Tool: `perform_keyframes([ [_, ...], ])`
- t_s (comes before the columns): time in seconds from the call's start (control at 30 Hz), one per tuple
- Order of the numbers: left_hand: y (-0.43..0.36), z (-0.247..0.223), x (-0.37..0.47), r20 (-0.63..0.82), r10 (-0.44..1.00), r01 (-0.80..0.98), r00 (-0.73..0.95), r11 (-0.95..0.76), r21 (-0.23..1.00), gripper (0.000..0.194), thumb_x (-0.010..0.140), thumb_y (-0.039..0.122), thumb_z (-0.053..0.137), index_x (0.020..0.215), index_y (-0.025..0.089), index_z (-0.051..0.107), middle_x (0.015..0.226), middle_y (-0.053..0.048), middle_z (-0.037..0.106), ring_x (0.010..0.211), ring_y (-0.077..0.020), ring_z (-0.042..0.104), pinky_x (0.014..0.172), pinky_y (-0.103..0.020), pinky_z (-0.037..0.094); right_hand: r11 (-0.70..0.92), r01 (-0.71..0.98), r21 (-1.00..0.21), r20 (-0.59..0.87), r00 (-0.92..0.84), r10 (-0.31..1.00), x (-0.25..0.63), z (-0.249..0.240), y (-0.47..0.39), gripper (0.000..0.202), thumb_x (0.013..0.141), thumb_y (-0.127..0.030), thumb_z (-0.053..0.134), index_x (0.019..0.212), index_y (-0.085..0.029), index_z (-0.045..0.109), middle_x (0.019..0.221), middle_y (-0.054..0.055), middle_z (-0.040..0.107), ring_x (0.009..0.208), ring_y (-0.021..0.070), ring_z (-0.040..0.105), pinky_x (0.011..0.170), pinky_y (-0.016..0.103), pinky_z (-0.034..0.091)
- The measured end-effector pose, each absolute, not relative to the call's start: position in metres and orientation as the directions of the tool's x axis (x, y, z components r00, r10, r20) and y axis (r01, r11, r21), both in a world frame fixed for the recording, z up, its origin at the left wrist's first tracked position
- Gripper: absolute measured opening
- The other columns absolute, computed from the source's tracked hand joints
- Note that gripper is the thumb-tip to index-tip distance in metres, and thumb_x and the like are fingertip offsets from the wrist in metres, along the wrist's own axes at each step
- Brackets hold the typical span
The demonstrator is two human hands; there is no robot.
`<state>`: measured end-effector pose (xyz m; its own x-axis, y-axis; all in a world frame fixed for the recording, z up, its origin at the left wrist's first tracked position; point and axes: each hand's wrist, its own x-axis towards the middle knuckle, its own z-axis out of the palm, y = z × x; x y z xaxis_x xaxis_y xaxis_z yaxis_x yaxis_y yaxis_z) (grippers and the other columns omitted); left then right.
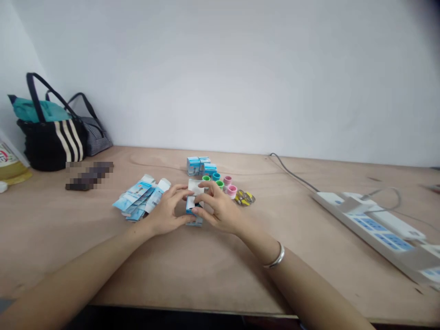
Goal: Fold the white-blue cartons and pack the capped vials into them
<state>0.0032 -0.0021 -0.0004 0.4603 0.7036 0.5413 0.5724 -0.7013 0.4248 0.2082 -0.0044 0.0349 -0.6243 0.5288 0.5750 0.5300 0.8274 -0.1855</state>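
A small blue-and-white box with a raised white flap stands at the middle of the table. My left hand grips its left side between thumb and fingers. On the right side my right hand has its fingers at the box's open top; the fingers partly hide the opening, where something dark shows. Left of my left hand lies a pile of flattened blue-and-white cartons. Behind the box are green rings, a blue ring and pink rings. Yellow and metal pieces lie right of them.
Closed blue boxes stand behind the rings. A white power strip with cables lies at the right. Far left are a black bag, a striped bag, a bottle and a blurred dark object. The wooden table has its front edge nearby.
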Motion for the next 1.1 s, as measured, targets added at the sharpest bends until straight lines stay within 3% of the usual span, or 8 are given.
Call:
perform_keyframes([
  [0.17,-0.004,0.002,0.004,0.582,0.653,0.677,0.485,-0.701,0.223,0.062,0.072,0.045,0.067,0.127,0.025,0.047,0.141,-0.015,0.029,0.127,-0.0339,0.036,0.104,-0.055,0.027,0.833,0.471,-0.292,0.675,-0.515,0.528,0.212,0.030,0.001,0.015,0.086,-0.028,0.053,0.076,-0.018,0.057,0.099,0.011,0.054,0.100,0.0218,0.054,0.082,0.036,0.047],
  [0.27,-0.005,0.007,0.006,0.593,0.594,0.724,0.543,-0.689,0.028,0.058,0.073,0.051,0.063,0.127,0.033,0.048,0.148,-0.013,0.019,0.133,-0.0388,0.023,0.103,-0.065,0.009,0.813,0.450,-0.369,0.670,-0.477,0.568,0.214,0.027,0.003,0.013,0.086,-0.022,0.052,0.075,-0.018,0.057,0.088,0.008,0.058,0.087,0.0183,0.057,0.078,0.034,0.047],
  [0.4,-0.005,0.010,0.004,0.603,0.551,0.723,0.577,-0.688,-0.063,0.052,0.073,0.055,0.061,0.119,0.032,0.055,0.147,-0.013,0.024,0.133,-0.0376,0.022,0.104,-0.063,0.005,0.792,0.465,-0.396,0.631,-0.489,0.602,0.215,0.026,0.003,0.010,0.084,-0.019,0.053,0.085,-0.018,0.062,0.084,0.007,0.061,0.082,0.0179,0.057,0.075,0.032,0.047],
  [0.57,-0.006,0.005,-0.002,0.668,0.544,0.700,0.507,-0.712,0.049,0.042,0.075,0.049,0.061,0.108,0.023,0.059,0.133,-0.012,0.048,0.124,-0.0304,0.042,0.108,-0.055,0.012,0.792,0.486,-0.370,0.636,-0.489,0.597,0.218,0.026,0.003,0.013,0.082,-0.024,0.057,0.088,-0.019,0.068,0.086,0.007,0.063,0.082,0.0186,0.057,0.075,0.033,0.046],
  [0.7,-0.007,0.000,0.002,0.623,0.637,0.604,0.454,-0.734,0.310,0.042,0.078,0.038,0.060,0.115,0.020,0.052,0.118,-0.010,0.059,0.111,-0.0247,0.054,0.105,-0.047,0.030,0.787,0.508,-0.350,0.616,-0.509,0.602,0.221,0.029,0.005,0.012,0.081,-0.029,0.062,0.083,-0.023,0.072,0.081,0.005,0.062,0.079,0.0174,0.056,0.074,0.033,0.043],
  [0.83,-0.009,-0.003,0.010,0.580,0.712,0.481,0.396,-0.699,0.529,0.048,0.076,0.034,0.063,0.120,0.020,0.048,0.113,-0.007,0.062,0.103,-0.0215,0.059,0.087,-0.034,0.048,0.759,0.590,-0.274,0.553,-0.549,0.627,0.222,0.037,0.000,0.011,0.079,-0.031,0.065,0.086,-0.027,0.074,0.081,0.004,0.061,0.080,0.0176,0.053,0.075,0.034,0.037],
  [0.93,-0.010,-0.003,0.014,0.575,0.742,0.498,0.345,-0.664,0.558,0.052,0.072,0.035,0.068,0.119,0.021,0.049,0.111,-0.005,0.063,0.099,-0.0212,0.060,0.085,-0.034,0.049,0.733,0.641,-0.227,0.498,-0.570,0.653,0.223,0.044,-0.005,0.012,0.079,-0.031,0.066,0.088,-0.030,0.073,0.081,0.003,0.059,0.083,0.0180,0.051,0.076,0.034,0.033],
  [1.1,-0.011,0.003,0.014,0.594,0.712,0.575,0.374,-0.681,0.454,0.057,0.071,0.037,0.068,0.121,0.021,0.048,0.117,-0.008,0.061,0.105,-0.0236,0.058,0.094,-0.039,0.042,0.720,0.664,-0.202,0.461,-0.584,0.668,0.224,0.043,-0.008,0.011,0.080,-0.026,0.063,0.087,-0.026,0.071,0.084,0.004,0.057,0.084,0.0185,0.051,0.076,0.034,0.032],
])
